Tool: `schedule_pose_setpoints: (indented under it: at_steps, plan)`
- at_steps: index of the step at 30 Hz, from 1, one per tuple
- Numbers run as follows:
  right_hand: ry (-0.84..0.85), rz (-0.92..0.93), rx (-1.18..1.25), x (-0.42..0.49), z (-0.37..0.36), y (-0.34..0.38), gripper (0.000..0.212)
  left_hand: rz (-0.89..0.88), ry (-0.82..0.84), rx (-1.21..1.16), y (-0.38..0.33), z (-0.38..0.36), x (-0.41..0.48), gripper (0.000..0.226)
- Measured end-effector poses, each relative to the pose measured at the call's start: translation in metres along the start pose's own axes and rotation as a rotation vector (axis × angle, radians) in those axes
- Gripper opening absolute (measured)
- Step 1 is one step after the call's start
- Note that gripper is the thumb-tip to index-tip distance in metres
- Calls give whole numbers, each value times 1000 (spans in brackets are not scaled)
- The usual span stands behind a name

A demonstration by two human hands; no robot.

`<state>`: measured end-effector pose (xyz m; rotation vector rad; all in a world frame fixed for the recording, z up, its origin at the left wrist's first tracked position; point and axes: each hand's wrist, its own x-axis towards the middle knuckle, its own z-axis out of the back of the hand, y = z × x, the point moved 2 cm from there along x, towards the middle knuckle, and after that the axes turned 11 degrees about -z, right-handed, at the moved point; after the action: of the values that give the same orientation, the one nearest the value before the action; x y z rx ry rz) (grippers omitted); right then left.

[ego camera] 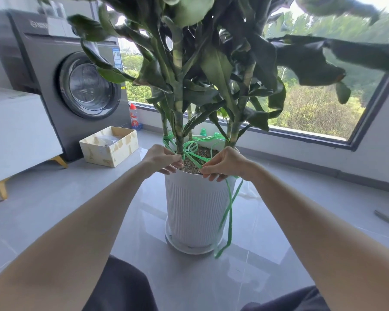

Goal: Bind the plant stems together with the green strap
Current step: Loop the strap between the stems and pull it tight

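Observation:
A tall leafy plant with several striped stems [179, 122] grows from soil in a white ribbed pot [194, 209]. A green strap [194, 151] loops round the stem bases above the soil, and its loose ends hang down the pot's right side to the floor. My left hand [163, 158] pinches the strap at the base of the front stem, at the pot's near rim. My right hand [222, 163] pinches another stretch of the strap over the rim, a little to the right.
The pot stands in a white saucer [177, 244] on a grey tiled floor. A grey washing machine [76, 86], a white cabinet [16, 131] and an open cardboard box [109, 145] stand at the left. A low window [323, 108] runs behind the plant. My knees show at the bottom.

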<state>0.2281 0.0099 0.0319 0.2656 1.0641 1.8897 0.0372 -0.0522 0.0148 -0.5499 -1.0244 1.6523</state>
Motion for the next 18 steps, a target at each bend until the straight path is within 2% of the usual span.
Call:
schedule_pose_setpoints:
  at_steps: [5,9,14,18]
  plan:
    - [149,-57,58,-2,-2,-2,18,27,5,-29,-2,0,1,37]
    - [245,-97,100,-1,-3,-5,21,-17,-59,108,-6,-5,5,48]
    - [348,-145,75,-1,-6,-7,24,14,-110,188,-8,-7,7,45]
    - [398,-145,61,-3,-8,-5,24,26,-159,392,-14,-11,7,52]
